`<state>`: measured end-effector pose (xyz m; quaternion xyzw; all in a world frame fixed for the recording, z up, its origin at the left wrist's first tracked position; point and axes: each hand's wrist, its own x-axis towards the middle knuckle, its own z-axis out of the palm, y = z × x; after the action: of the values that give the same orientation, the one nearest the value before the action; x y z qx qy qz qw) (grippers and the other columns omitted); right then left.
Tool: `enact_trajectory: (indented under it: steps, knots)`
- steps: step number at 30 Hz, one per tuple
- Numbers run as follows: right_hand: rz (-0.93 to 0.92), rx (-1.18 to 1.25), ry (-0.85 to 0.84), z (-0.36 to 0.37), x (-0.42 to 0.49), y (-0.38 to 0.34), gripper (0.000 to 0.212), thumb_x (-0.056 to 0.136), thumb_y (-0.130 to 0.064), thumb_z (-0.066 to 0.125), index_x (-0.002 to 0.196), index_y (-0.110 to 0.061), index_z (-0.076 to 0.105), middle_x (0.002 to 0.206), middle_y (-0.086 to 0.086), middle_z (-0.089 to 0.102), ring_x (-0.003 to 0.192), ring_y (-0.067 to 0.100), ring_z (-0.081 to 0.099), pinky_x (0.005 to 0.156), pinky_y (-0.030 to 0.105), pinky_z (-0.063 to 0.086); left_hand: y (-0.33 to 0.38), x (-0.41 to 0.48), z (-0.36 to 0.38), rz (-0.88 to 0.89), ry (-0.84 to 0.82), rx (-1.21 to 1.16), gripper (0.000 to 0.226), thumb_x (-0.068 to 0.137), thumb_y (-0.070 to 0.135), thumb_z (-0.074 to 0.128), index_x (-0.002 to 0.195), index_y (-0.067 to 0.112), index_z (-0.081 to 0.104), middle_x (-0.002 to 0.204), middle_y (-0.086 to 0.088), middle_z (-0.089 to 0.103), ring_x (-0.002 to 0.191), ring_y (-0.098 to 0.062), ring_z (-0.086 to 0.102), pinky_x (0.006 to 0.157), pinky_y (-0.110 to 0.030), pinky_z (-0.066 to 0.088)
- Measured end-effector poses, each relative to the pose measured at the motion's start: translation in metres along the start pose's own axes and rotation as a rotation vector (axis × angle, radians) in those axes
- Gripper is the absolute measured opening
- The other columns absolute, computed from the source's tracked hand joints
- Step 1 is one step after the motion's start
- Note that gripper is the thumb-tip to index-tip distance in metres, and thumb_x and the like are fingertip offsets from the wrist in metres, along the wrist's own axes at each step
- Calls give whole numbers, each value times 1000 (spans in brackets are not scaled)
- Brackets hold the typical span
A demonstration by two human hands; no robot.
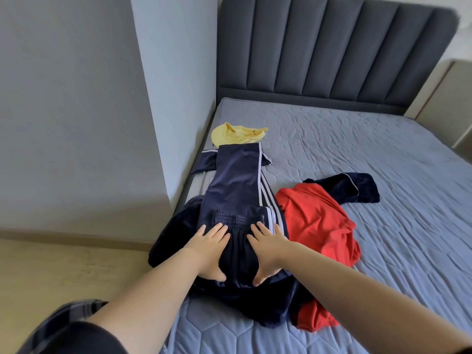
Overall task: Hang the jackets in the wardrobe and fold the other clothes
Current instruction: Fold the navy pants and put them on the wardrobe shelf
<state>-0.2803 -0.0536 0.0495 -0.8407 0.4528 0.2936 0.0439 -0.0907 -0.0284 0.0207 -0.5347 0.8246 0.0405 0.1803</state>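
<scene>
Currently, both flat, open hands, left hand [212, 247] and right hand [268, 247], press the navy white-striped satin track trousers [235, 180] near the grey quilted mattress's [370, 154] left edge, where the slick fabric may slide floorward.

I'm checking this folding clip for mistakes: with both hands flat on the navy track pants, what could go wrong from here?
1. The navy track pants lie on a dark heap at the bed's edge; the fold may come out lumpy or slide floorward.
2. The red garment touches the right hand side and could get dragged along.
3. The pants' far end overlaps the yellow shirt, which may get disturbed as the left hand folds.
</scene>
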Motion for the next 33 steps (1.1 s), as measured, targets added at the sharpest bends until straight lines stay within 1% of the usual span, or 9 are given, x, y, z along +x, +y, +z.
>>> enact_trajectory:
  steps: [6, 9, 12, 16, 19, 24, 27, 30, 33]
  knots:
    - [-84, -206, 313, 0, -7, -4, 88, 77, -36, 66, 148, -6, 23, 157, 13, 14, 145, 30, 9, 116, 54, 8, -5, -5, -1, 29, 28, 65, 125, 65, 78, 58, 152, 15, -6, 159, -6, -15, 145, -23, -20, 116, -53, -5]
    - [-136, -173, 555, -8, -10, -1, 39, 78, -22, 59, 115, -11, 52, 124, 7, 48, 117, 29, 42, 104, 42, 29, -4, -5, -10, 41, 26, 37, 124, 66, 76, 58, 152, 16, -8, 159, -2, -15, 144, -22, -21, 114, -52, -8]
    - [-99, -137, 612, -4, -12, 7, 26, 76, -18, 57, 101, -14, 52, 105, 5, 51, 101, 27, 47, 90, 36, 33, 0, -7, -13, 121, 166, 176, 110, 74, 64, 57, 152, 13, -1, 160, -4, -5, 146, -23, -13, 115, -52, -5]
    - [-106, -196, 503, 22, -9, 9, 66, 76, -40, 64, 129, -9, 41, 120, 12, 51, 116, 32, 46, 107, 43, 26, -2, -11, -2, 139, 272, 299, 96, 82, 39, 62, 152, 11, 4, 159, -9, 6, 147, -28, 1, 116, -52, 3]
    - [-48, -272, 376, 33, -10, 3, 97, 76, -43, 71, 148, -7, 17, 148, 21, 28, 139, 34, 25, 115, 52, 12, -3, -13, 2, 58, 216, 260, 83, 86, 16, 57, 152, 12, 8, 159, -11, 8, 146, -30, 6, 117, -48, 10]
    - [-86, -180, 470, 18, -13, 5, 45, 77, -3, 53, 120, -8, 41, 104, 10, 61, 100, 32, 57, 110, 43, 28, -3, -7, -19, 24, 174, -171, 31, 77, 1, 46, 100, 14, 62, 100, -4, 63, 96, -28, 58, 80, -35, 46]
    - [-100, 117, 309, -5, -21, 15, 31, 72, -7, 53, 101, -15, 49, 96, 8, 63, 91, 34, 59, 73, 33, 42, -15, -4, -41, 16, -77, -439, 22, 70, -4, 41, 63, 15, 47, 64, -1, 49, 62, -23, 44, 57, -30, 34]
    - [-154, 356, 8, -24, -25, 23, 15, 67, -7, 57, 75, -20, 57, 71, -3, 58, 74, 23, 56, 56, 27, 40, -25, -11, -49, -57, -356, -743, 20, 68, -2, 50, 63, 17, 55, 63, -2, 57, 55, -21, 51, 52, -27, 40]
    - [-106, 392, 111, -28, -24, 24, 14, 67, -9, 57, 62, -19, 49, 65, -3, 53, 72, 22, 55, 57, 26, 38, -32, -18, -40, -96, -271, -897, 17, 67, 3, 56, 57, 16, 53, 59, -1, 53, 56, -20, 50, 50, -24, 40]
